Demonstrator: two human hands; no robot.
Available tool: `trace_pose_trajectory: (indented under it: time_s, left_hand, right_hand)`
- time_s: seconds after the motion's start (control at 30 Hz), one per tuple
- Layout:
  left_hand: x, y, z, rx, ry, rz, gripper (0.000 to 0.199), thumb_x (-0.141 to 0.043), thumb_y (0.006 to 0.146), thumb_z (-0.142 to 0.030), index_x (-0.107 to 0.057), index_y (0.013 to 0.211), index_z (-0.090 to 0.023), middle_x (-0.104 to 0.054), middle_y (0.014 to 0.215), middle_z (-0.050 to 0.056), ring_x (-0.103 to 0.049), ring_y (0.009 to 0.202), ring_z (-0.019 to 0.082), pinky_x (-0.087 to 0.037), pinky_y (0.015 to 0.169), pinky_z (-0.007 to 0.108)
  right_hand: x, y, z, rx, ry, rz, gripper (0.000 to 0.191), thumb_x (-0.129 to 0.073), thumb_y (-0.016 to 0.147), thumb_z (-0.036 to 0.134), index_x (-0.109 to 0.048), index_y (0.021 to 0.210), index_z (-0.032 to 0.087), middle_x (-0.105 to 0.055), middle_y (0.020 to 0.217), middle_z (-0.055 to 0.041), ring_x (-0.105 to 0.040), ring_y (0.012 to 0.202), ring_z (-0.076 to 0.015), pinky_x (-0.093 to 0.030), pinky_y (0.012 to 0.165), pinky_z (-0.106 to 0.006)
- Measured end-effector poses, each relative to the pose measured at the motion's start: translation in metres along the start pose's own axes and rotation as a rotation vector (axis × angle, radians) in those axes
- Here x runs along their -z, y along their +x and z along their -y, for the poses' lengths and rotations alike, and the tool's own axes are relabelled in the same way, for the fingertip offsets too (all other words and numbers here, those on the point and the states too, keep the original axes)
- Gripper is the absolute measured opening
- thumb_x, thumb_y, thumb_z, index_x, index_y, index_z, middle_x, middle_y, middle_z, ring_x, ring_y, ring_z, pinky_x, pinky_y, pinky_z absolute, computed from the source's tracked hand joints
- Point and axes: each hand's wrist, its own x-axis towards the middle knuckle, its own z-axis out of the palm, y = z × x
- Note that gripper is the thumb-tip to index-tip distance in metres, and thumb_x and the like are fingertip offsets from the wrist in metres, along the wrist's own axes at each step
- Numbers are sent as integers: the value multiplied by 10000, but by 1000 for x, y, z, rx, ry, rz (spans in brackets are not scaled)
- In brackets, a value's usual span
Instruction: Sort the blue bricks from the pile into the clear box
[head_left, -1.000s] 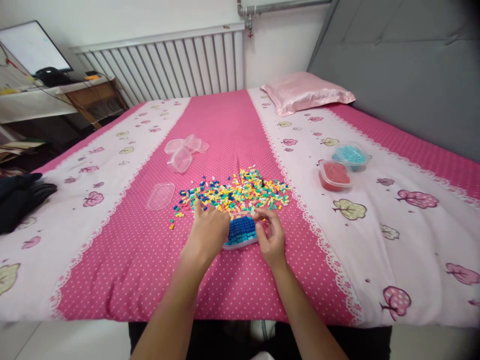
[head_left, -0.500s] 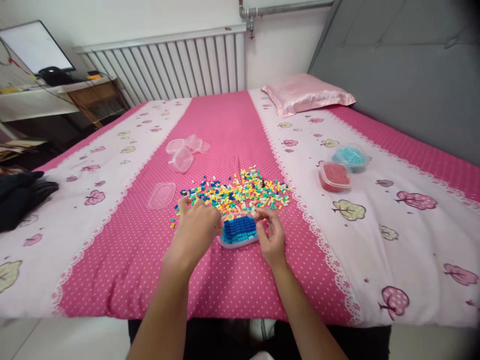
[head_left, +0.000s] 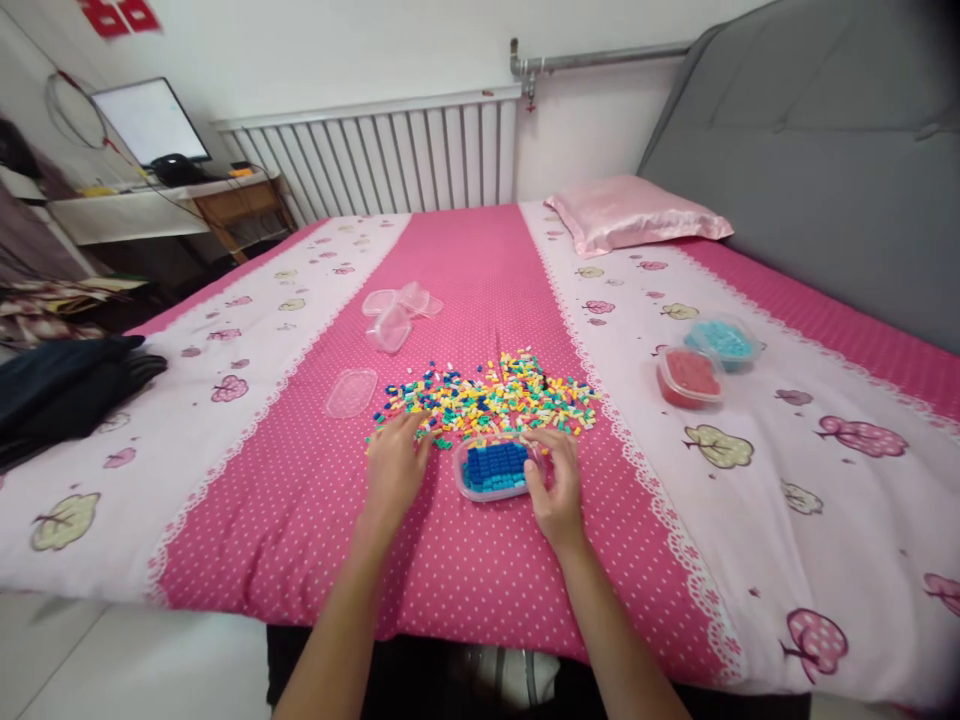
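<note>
A clear plastic container (head_left: 471,492) with rows of dark blue and light blue small blocks (head_left: 498,462) in it rests on the bed in front of me. My right hand (head_left: 556,488) grips its right side, thumb at the near rim and fingers at the far corner. To the container's left, my left hand (head_left: 397,458) hovers palm down at the near-left edge of a loose pile of small coloured blocks (head_left: 487,402). Its fingers and thumb point into the pile, slightly apart, and no block shows between them. The pile mixes yellow, green, white, blue and pink pieces.
One clear lid (head_left: 351,393) lies left of the pile, with several more lids (head_left: 391,325) beyond it. At the right stand a container of red pieces (head_left: 688,380) and one of light blue pieces (head_left: 724,342). A pink pillow (head_left: 634,213) and dark clothing (head_left: 71,390) lie farther off.
My left hand has drawn back from the container's left edge, leaving that side uncovered. My right hand stays on the container. The whole view has shifted slightly.
</note>
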Motion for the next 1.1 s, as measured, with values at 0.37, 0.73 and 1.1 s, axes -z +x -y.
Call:
trace_pose_trajectory:
  time_s: [0.37,0.73,1.1]
  left_hand:
    - [-35,8,-6,68,191,-45,264,-471,949,-237,-724,990,-172,-662,1194,118,-525,1148,327,-393,995,479]
    - [-45,12,-2,211,72,-151,153,-543,870,-209,-673,937,-162,-574,1232,150,-467,1195,336,-377,991,468]
    - [-31,0,1,160,-203,-278,166,-544,935,-214,-675,1037,-203,-727,1028,73,-590,1027,263,-341,976,487]
  right_hand:
    - [-3,1,3,105,-148,117,270,-491,961,278,-637,1187,285,-566,1267,-60,-458,1255,-267,-348,1083,-509]
    - [-5,-2,3,82,-149,118,242,-495,963,268,-629,1164,265,-555,1180,-65,-486,1163,-259,-390,1021,-477]
    - [-7,-8,-2,176,-184,103,248,-492,970,259,-617,1183,270,-578,1150,-70,-520,1112,-271,-430,942,-484]
